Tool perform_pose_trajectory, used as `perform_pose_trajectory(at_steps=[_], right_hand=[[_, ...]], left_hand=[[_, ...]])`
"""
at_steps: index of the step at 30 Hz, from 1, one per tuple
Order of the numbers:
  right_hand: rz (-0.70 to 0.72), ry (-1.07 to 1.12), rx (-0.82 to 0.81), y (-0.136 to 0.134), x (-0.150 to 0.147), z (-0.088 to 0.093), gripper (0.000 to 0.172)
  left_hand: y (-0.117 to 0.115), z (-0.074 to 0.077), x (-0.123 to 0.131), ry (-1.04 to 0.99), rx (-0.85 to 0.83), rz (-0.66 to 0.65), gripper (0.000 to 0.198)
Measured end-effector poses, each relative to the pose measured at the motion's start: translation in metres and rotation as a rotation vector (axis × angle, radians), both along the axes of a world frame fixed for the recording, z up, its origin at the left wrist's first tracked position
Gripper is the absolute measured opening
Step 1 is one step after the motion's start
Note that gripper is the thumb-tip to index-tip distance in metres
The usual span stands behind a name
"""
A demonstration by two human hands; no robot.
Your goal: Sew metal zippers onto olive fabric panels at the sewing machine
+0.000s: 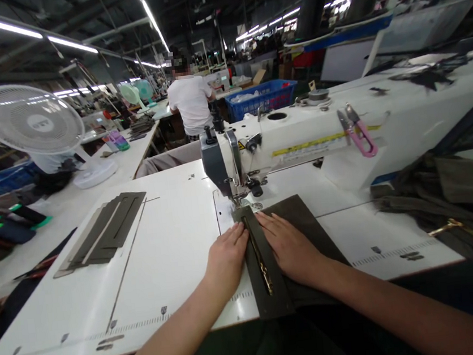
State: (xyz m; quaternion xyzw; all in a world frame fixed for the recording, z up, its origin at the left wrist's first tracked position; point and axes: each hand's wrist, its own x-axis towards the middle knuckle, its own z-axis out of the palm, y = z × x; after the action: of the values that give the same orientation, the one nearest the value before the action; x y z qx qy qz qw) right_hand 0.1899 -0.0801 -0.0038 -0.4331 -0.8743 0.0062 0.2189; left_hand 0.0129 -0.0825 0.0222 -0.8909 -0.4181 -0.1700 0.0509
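Observation:
A dark olive fabric panel (274,287) with a gold zipper (265,271) set in a slot lies under the head of a white sewing machine (300,136). Its far end sits at the presser foot (239,203). My left hand (227,258) rests flat along the panel's left edge, fingertips near the foot. On the other side my right hand (291,245) lies flat with fingers stretched forward, pressing the panel's right edge and a wider olive piece (310,220) beneath it. Both hands are open, holding the cloth down without gripping it.
A fanned stack of olive pieces (110,232) lies on the left of the white table (175,236). Pink-handled snips (357,132) hang on the machine. Olive cloth with a gold zipper (451,225) is heaped at right. A white fan (38,123) and thread spools (15,225) stand left; a person (191,103) works ahead.

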Motion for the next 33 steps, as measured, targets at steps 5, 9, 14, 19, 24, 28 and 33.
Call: perform_pose_trajectory(at_steps=[5,9,14,19,24,28,33], right_hand=[[-0.013,0.028,-0.003,0.001,-0.001,0.002,0.044],[-0.03,0.042,-0.008,0.001,-0.003,0.003,0.046],[-0.059,0.043,-0.098,0.001,-0.007,0.01,0.055],[-0.039,0.066,-0.242,0.005,-0.009,0.023,0.053],[-0.015,0.093,-0.271,0.007,-0.005,0.027,0.062],[-0.015,0.107,-0.258,0.007,-0.003,0.025,0.064],[-0.042,0.125,-0.186,0.005,-0.003,0.021,0.056]], left_hand=[[0.001,0.0,-0.003,0.004,-0.006,-0.037,0.033],[0.002,0.003,-0.002,-0.032,-0.059,-0.053,0.03],[0.005,0.001,-0.005,-0.046,-0.071,-0.027,0.03],[0.009,-0.005,-0.013,-0.004,-0.062,-0.042,0.04],[0.011,-0.007,-0.018,0.021,-0.099,-0.034,0.053],[0.013,-0.004,-0.017,0.058,-0.126,-0.029,0.055],[0.015,-0.003,-0.015,0.083,-0.077,-0.059,0.047]])
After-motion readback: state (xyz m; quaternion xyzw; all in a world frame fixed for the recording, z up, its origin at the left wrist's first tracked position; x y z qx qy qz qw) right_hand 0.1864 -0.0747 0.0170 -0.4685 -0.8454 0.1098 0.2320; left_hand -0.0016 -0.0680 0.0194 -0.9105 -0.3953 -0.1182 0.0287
